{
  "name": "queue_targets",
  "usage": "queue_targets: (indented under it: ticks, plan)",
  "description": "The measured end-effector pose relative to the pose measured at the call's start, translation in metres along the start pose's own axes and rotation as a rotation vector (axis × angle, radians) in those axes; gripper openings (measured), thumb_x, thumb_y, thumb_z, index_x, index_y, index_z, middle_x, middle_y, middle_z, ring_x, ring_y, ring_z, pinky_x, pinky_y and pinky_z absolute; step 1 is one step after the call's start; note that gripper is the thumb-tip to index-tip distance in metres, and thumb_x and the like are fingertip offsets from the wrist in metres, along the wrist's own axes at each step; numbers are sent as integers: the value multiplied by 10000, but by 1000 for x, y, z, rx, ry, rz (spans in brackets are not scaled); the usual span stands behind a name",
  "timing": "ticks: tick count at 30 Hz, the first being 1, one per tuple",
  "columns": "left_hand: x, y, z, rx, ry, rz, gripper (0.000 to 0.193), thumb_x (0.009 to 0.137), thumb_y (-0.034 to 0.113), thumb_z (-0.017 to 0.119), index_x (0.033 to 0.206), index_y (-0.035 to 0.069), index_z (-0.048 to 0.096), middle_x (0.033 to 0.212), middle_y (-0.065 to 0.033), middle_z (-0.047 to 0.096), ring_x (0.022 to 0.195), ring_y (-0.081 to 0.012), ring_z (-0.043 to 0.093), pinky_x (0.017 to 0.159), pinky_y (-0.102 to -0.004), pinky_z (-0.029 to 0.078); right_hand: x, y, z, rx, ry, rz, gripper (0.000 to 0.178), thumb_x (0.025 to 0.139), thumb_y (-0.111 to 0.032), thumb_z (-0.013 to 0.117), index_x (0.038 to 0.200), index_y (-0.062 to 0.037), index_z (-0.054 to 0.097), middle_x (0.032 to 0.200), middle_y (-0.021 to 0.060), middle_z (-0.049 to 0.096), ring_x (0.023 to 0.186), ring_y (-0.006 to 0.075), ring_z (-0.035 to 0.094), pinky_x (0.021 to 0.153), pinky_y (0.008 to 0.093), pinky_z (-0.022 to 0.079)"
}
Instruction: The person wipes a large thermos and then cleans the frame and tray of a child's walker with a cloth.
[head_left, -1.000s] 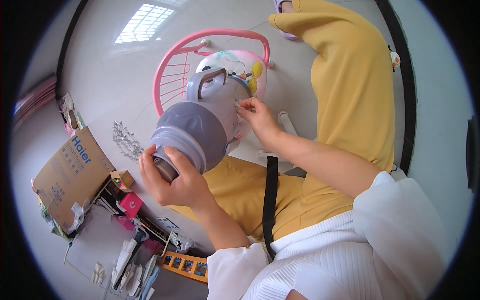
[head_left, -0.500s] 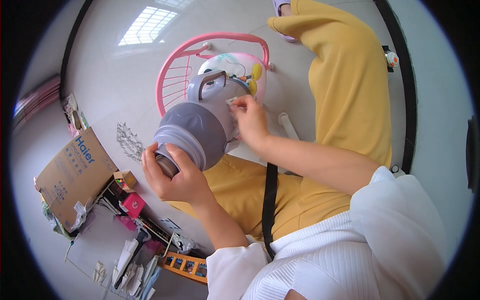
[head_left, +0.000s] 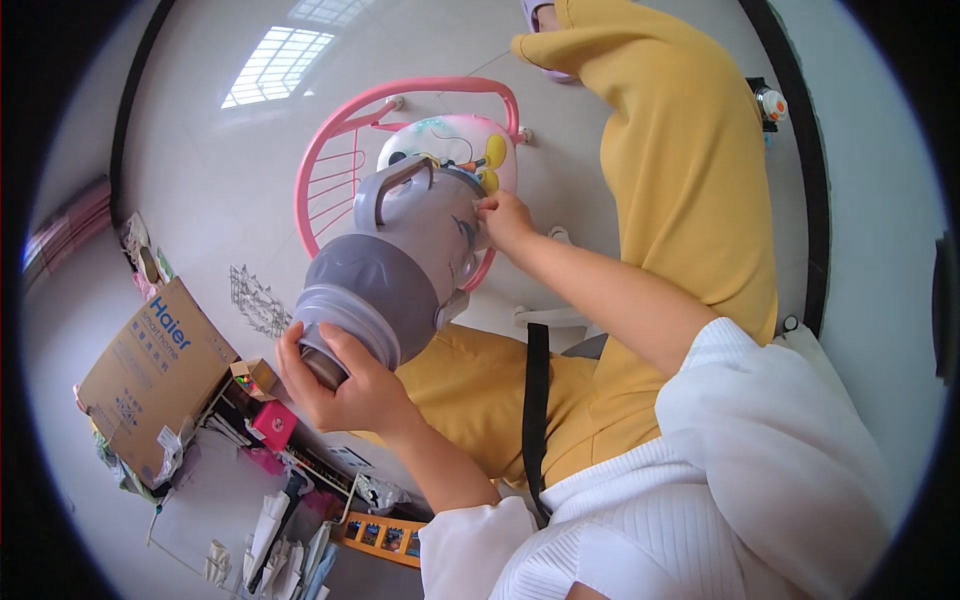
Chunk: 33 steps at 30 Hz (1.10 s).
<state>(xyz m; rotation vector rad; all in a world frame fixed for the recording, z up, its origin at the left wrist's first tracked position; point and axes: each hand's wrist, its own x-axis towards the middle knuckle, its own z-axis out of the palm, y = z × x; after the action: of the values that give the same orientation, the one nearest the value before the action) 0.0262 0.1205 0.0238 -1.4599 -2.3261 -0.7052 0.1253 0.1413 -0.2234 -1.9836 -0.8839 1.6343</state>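
Observation:
A large grey-lilac thermos jug (head_left: 425, 225) lies tilted over the seat of a small pink chair (head_left: 310, 185), its carrying handle (head_left: 385, 188) on the upper left side. My left hand (head_left: 345, 380) is wrapped round the jug's neck end, fingers and thumb on the ringed collar and brownish top. Beside the jug's far end, near its base, my right hand (head_left: 508, 220) has its fingertips pinched together against the wall. Whatever lies between those fingertips is too hidden to name.
Left of me stand a cardboard box (head_left: 155, 375), a pink box (head_left: 272, 425) and an orange rack (head_left: 382, 537). A wire rack (head_left: 258, 300) is on the floor near the jug. My yellow-trousered leg (head_left: 690, 180) extends to the right; a black strap (head_left: 537, 400) crosses my lap.
My right hand has slid along the jug's side toward its base; the small white piece seen in its fingers earlier is now mostly hidden. My left hand keeps its hold.

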Motion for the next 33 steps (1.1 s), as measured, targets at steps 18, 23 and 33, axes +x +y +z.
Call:
queue_targets:
  ticks: [18, 23, 33]
  plan:
    - [2, -14, -4, -42, 8, -5, 216, 788, 23, 628, 984, -68, 624, 981, -122, 644, 934, -251, 587, 867, -378, 458, -39, -57, 9, -26, 76, -436, 152, 833, -59, 614, 945, -75, 715, 918, 128, 605, 833, 287, 615, 737, 369, 490]
    - [4, -20, -3, -91, 25, 24, 190, 822, 54, 650, 983, -47, 640, 967, -76, 663, 892, -181, 588, 855, -320, 462, -100, -110, -20, 196, -71, -708, 241, 843, 33, 550, 1030, -56, 672, 955, 109, 575, 847, 257, 602, 730, 320, 486]
    - [0, -3, 0, -72, -14, 14, 237, 774, 5, 620, 999, -68, 613, 959, -130, 639, 929, -282, 596, 865, -405, 462, 41, 7, -1, -61, -94, -341, 236, 822, -31, 572, 1018, -63, 699, 1016, 107, 636, 980, 284, 618, 862, 335, 478]
